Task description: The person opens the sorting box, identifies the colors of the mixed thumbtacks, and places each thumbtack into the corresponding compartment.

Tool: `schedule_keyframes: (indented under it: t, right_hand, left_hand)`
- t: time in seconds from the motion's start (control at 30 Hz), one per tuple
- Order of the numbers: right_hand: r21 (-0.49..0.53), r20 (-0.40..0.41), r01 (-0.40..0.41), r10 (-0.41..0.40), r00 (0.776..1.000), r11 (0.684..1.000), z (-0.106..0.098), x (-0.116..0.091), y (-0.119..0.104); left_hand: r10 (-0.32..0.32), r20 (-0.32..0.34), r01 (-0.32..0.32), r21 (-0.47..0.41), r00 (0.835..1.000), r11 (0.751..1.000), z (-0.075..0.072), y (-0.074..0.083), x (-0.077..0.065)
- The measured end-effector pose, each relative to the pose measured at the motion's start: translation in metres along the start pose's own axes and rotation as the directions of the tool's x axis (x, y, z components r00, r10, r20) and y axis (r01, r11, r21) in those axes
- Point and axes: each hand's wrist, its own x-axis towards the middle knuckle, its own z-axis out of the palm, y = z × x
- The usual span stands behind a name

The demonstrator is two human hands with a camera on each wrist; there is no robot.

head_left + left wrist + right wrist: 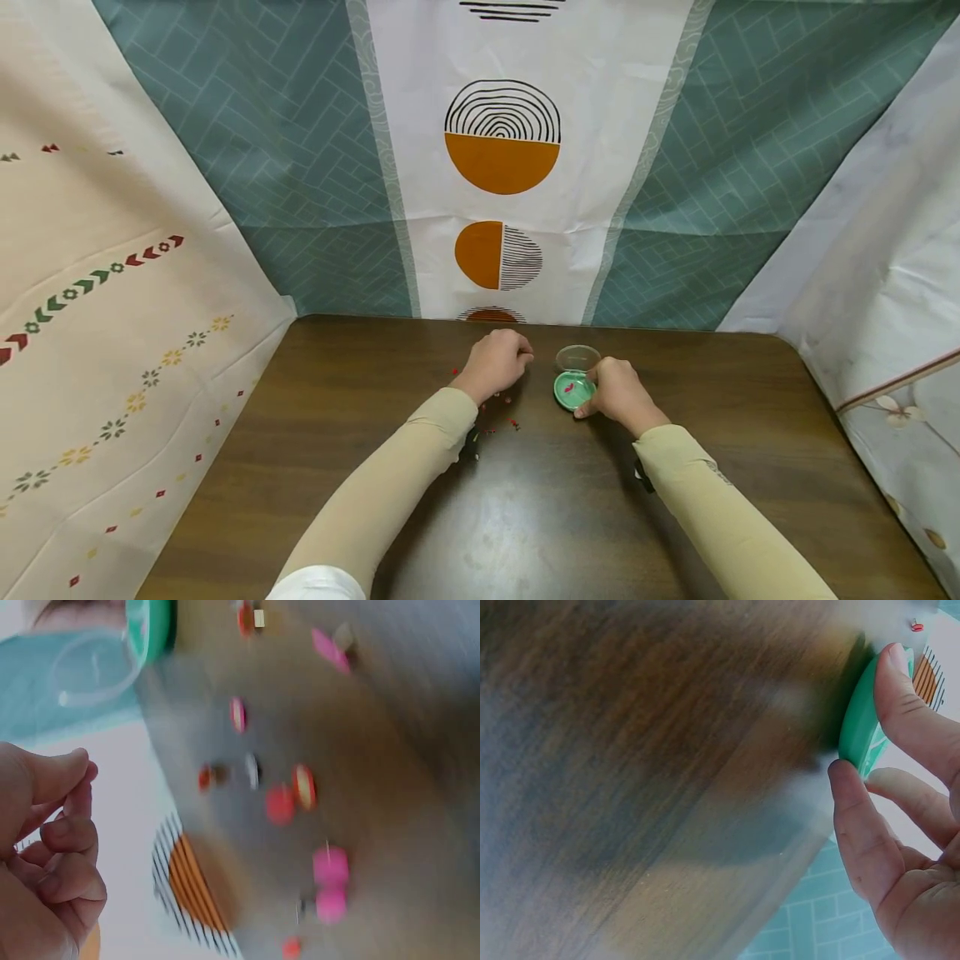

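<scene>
A small round green case (574,391) stands on the table with its clear lid (578,358) tipped back and a pink piece inside. My right hand (619,393) holds the case's right edge between thumb and fingers; the right wrist view shows the fingertips (846,784) on its rim. Left of the case, my left hand (497,363) hovers over the table. Its fingers are curled and the thumb tip meets the index finger (84,796); nothing shows between them. Small red and pink pieces (330,885), some with thin metal pins like stud earrings, lie scattered below it.
The dark brown wooden table (337,400) reaches back to a hanging patterned curtain (502,250). Pale cloth (112,333) hangs along the left side and white cloth (885,292) along the right. The loose pieces lie around and in front of the left wrist.
</scene>
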Motion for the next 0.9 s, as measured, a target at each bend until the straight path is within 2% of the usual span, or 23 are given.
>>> schedule_keyframes:
  t: [0.13, 0.27, 0.4, 0.57, 0.73, 0.9]
  right_hand:
    - [0.003, 0.004, 0.003, -0.003, 1.000, 1.000, 0.000, 0.000, 0.001]
    - [-0.006, 0.008, 0.019, -0.019, 1.000, 1.000, 0.001, 0.001, 0.002]
    - [-0.014, 0.010, 0.032, -0.032, 0.999, 0.999, 0.002, 0.000, 0.002]
    - [-0.019, 0.004, 0.033, -0.033, 0.999, 0.999, 0.001, -0.001, 0.002]
    - [-0.023, 0.012, 0.032, -0.031, 0.999, 0.999, 0.000, -0.001, 0.000]
    - [-0.021, 0.014, 0.030, -0.030, 0.999, 0.999, 0.000, -0.001, 0.000]
  left_hand:
    - [-0.066, -0.022, 0.065, -0.012, 0.998, 0.998, -0.020, -0.021, -0.006]
    - [-0.121, -0.021, 0.120, -0.029, 0.992, 0.992, -0.031, -0.039, -0.014]
    - [-0.146, 0.002, 0.146, -0.032, 0.989, 0.989, -0.035, -0.052, -0.025]
    - [-0.151, 0.043, 0.152, -0.012, 0.988, 0.988, -0.030, -0.055, -0.033]
    - [-0.106, 0.115, 0.100, 0.053, 0.988, 0.994, -0.021, -0.044, -0.037]
    - [-0.008, 0.211, -0.023, 0.148, 0.977, 0.989, -0.013, -0.030, -0.040]
